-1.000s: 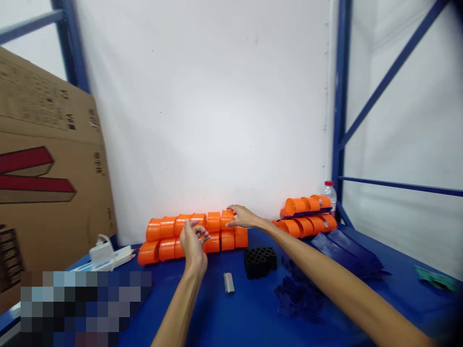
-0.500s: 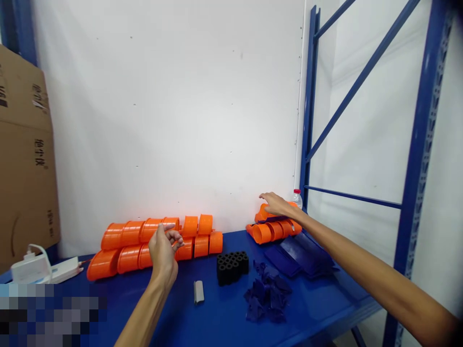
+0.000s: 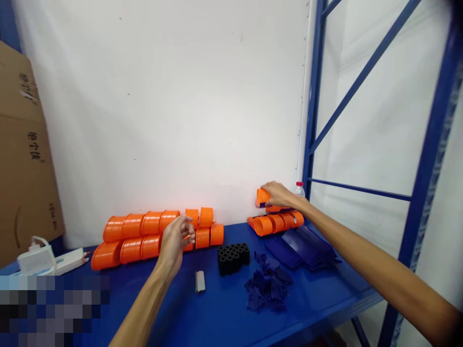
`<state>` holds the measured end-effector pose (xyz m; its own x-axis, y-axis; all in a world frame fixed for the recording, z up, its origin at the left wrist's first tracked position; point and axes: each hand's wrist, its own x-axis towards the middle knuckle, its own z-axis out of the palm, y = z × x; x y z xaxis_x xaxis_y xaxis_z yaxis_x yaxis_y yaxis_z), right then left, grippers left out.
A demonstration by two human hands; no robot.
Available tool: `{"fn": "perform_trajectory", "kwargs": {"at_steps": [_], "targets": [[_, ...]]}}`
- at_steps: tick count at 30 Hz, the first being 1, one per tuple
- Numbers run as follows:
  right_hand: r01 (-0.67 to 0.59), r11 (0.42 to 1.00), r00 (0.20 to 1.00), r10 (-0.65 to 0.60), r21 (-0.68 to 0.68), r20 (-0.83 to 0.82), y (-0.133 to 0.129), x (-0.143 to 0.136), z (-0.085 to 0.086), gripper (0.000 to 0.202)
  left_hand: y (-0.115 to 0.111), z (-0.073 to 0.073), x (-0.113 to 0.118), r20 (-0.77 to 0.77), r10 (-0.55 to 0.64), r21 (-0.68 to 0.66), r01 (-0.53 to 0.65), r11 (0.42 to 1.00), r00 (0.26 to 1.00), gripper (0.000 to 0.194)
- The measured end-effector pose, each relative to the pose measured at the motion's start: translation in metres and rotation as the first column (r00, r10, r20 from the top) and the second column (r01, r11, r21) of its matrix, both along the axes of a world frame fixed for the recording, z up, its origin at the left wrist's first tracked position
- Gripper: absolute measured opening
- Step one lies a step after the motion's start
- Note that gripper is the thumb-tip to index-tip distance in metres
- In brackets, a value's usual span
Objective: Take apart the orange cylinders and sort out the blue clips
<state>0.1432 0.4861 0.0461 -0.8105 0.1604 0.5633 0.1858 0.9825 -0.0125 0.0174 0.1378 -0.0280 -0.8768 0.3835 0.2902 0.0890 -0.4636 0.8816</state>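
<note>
Right hand [image 3: 278, 193], four o'clock from view centre: fingers closed on an orange piece [image 3: 263, 195], partly covered by them. Left hand [image 3: 174, 241], half past seven: loosely curled, nothing visibly held, obscuring part of the orange stack [image 3: 132, 233]. Bottle [image 3: 299, 189], three o'clock, partly hidden; carton [image 3: 27, 178], nine o'clock, cut off. Blue worktop [image 3: 213, 315] below; white wall [image 3: 217, 96], twelve o'clock.

My right fingers [image 3: 268, 186] hide part of the orange cup [image 3: 263, 196] they grip, my left fingers [image 3: 187, 228] some stacked cups [image 3: 151, 223]. My wrist [image 3: 298, 202] covers the bottle [image 3: 299, 190] low down. The left edge crops the box [image 3: 27, 178].
</note>
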Motion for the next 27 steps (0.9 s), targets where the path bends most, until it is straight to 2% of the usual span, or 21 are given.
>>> {"fn": "perform_trajectory", "kwargs": {"at_steps": [1, 3, 5, 7, 9, 12, 13, 14, 16, 17, 18, 20, 22, 25, 27], "targets": [[-0.038, 0.999, 0.999, 0.038, 0.023, -0.005, -0.009, 0.001, 0.004, 0.039, 0.002, 0.0, 0.003, -0.009, -0.057, -0.031, 0.057, 0.998, 0.998, 0.043], [-0.178, 0.977, 0.978, 0.189, 0.116, -0.089, -0.036, 0.002, 0.008, 0.047, 0.006, -0.002, 0.007, -0.018, -0.163, -0.09, 0.161, 0.983, 0.987, 0.046], [-0.306, 0.938, 0.922, 0.334, 0.162, -0.196, -0.076, 0.005, 0.004, 0.059, 0.01, -0.003, 0.011, 0.012, -0.256, -0.137, 0.255, 0.957, 0.967, 0.051], [-0.429, 0.885, 0.851, 0.463, 0.182, -0.247, -0.122, 0.009, -0.007, 0.063, 0.011, -0.004, 0.013, 0.084, -0.341, -0.135, 0.35, 0.927, 0.936, 0.059], [-0.549, 0.814, 0.783, 0.58, 0.189, -0.224, -0.164, 0.014, -0.022, 0.06, 0.011, -0.004, 0.013, 0.139, -0.391, -0.052, 0.401, 0.915, 0.91, 0.062], [-0.768, 0.634, 0.609, 0.767, 0.093, -0.204, -0.199, 0.014, -0.041, 0.05, 0.009, -0.002, 0.012, 0.153, -0.329, 0.125, 0.312, 0.942, 0.932, 0.046], [-0.802, 0.596, 0.567, 0.778, 0.034, -0.27, -0.201, 0.012, -0.045, 0.042, 0.009, -0.001, 0.011, 0.169, -0.29, 0.159, 0.264, 0.951, 0.942, 0.037], [-0.807, 0.589, 0.558, 0.747, -0.029, -0.361, -0.199, 0.007, -0.048, 0.031, 0.009, -0.001, 0.011, 0.196, -0.256, 0.172, 0.224, 0.959, 0.947, 0.03], [-0.733, 0.662, 0.635, 0.583, -0.158, -0.506, -0.186, -0.006, -0.055, 0.013, 0.009, 0.0, 0.012, 0.247, -0.226, 0.156, 0.192, 0.969, 0.942, 0.022], [-0.673, 0.707, 0.693, 0.498, -0.22, -0.521, -0.177, -0.013, -0.058, 0.015, 0.01, -0.001, 0.012, 0.258, -0.227, 0.137, 0.197, 0.971, 0.939, 0.021], [-0.615, 0.74, 0.748, 0.436, -0.274, -0.501, -0.168, -0.02, -0.062, 0.019, 0.012, -0.003, 0.013, 0.256, -0.236, 0.114, 0.213, 0.97, 0.937, 0.022], [-0.544, 0.758, 0.822, 0.396, -0.36, -0.409, -0.153, -0.031, -0.07, 0.021, 0.016, -0.008, 0.016, 0.21, -0.266, 0.054, 0.26, 0.964, 0.941, 0.024], [-0.523, 0.746, 0.849, 0.415, -0.412, -0.327, -0.143, -0.037, -0.076, 0.021, 0.021, -0.014, 0.019, 0.133, -0.286, 0.007, 0.287, 0.958, 0.949, 0.029], [-0.504, 0.758, 0.863, 0.452, -0.414, -0.224, -0.14, -0.038, -0.081, 0.025, 0.03, -0.022, 0.023, 0.049, -0.315, -0.044, 0.317, 0.947, 0.948, 0.04], [-0.485, 0.773, 0.872, 0.459, -0.409, -0.168, -0.142, -0.037, -0.082, 0.027, 0.035, -0.026, 0.024, -0.015, -0.262, -0.082, 0.26, 0.962, 0.965, 0.047]]}}
